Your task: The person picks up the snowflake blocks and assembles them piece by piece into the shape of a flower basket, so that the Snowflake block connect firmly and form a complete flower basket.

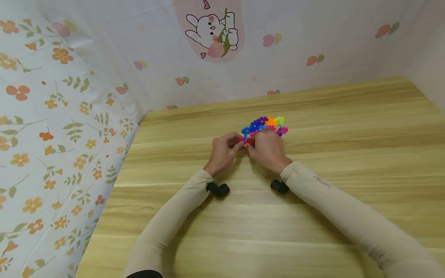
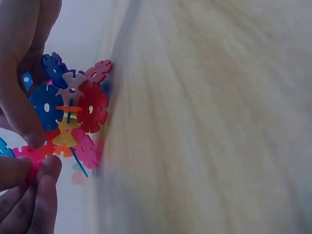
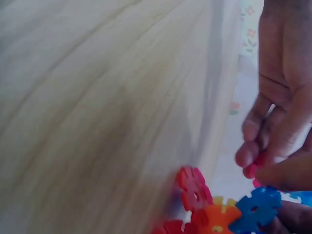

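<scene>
A cluster of interlocking plastic flower discs in blue, purple, orange, yellow and pink stands near the middle of the wooden table, between the hands. My left hand pinches a pink disc at the cluster's left edge between thumb and fingertips. From the other side my right hand grips the cluster, its thumb close to the pinched disc; the palm hides part of the discs in the head view. A large blue disc, a red disc and a yellow disc face the left wrist camera.
The wooden table stretches around both forearms. A patterned cloth hangs along its back and left sides. Each wrist, in a beige sleeve, carries a black camera mount.
</scene>
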The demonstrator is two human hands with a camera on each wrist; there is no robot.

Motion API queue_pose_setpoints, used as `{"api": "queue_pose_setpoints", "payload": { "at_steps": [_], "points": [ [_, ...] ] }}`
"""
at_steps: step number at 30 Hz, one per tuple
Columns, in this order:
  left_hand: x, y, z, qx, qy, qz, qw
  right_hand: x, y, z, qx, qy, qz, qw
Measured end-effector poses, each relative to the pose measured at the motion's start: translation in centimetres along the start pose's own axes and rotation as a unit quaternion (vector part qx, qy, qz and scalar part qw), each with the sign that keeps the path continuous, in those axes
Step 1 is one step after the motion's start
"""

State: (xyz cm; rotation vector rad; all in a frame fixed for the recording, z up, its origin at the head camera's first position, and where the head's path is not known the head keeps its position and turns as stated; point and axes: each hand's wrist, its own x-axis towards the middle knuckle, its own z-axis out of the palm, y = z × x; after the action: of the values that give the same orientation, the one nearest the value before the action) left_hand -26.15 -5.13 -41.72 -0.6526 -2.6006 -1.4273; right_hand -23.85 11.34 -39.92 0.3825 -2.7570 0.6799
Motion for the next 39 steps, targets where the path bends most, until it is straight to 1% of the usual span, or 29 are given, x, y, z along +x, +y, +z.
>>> {"api": "queue_pose_setpoints", "payload": {
  "at_steps": [4, 7, 9, 13, 19, 21, 23, 27, 33, 36, 39],
  "points": [
    [0.2, 0.0, -0.1, 0.000, -0.007, 0.013, 0.9999, 0.3, -0.2, 0.4, 0.014, 0.013, 0.007, 1.000],
    [0.4, -0.1, -0.1, 0.006, -0.012, 0.022, 0.9997, 0.2, -0.3, 0.7, 0.025, 0.028, 0.000, 0.999],
    [0.4, -0.1, -0.2, 0.010, -0.012, 0.023, 0.9996, 0.3, -0.4, 0.7, 0.020, 0.034, -0.005, 0.999],
    [0.4, 0.0, -0.4, 0.016, -0.008, 0.019, 0.9997, 0.7, -0.7, 0.6, -0.020, 0.030, -0.004, 0.999],
    [0.4, 0.1, -0.4, 0.011, -0.002, 0.021, 0.9997, 1.2, -1.3, 0.3, -0.100, -0.010, 0.011, 0.995],
    [0.4, 0.1, -0.4, 0.012, 0.003, 0.025, 0.9996, 1.1, -1.5, 0.2, -0.121, -0.016, 0.002, 0.993],
    [0.4, 0.1, -0.4, 0.011, 0.007, 0.026, 0.9996, 1.1, -1.5, 0.3, -0.132, -0.011, -0.014, 0.991],
    [0.5, 0.1, -0.5, -0.006, 0.007, 0.013, 0.9999, 1.1, -1.1, 0.6, -0.119, 0.019, -0.048, 0.992],
    [0.7, 0.1, -0.6, -0.063, 0.001, -0.035, 0.9974, 1.1, -0.6, 1.1, -0.070, 0.069, -0.094, 0.991],
    [0.9, 0.0, -0.6, -0.081, -0.004, -0.053, 0.9953, 1.1, -0.3, 1.3, -0.052, 0.083, -0.101, 0.990],
    [1.1, -0.1, -0.4, -0.089, -0.011, -0.061, 0.9941, 1.0, -0.2, 1.4, -0.046, 0.088, -0.101, 0.990]
  ]
}}
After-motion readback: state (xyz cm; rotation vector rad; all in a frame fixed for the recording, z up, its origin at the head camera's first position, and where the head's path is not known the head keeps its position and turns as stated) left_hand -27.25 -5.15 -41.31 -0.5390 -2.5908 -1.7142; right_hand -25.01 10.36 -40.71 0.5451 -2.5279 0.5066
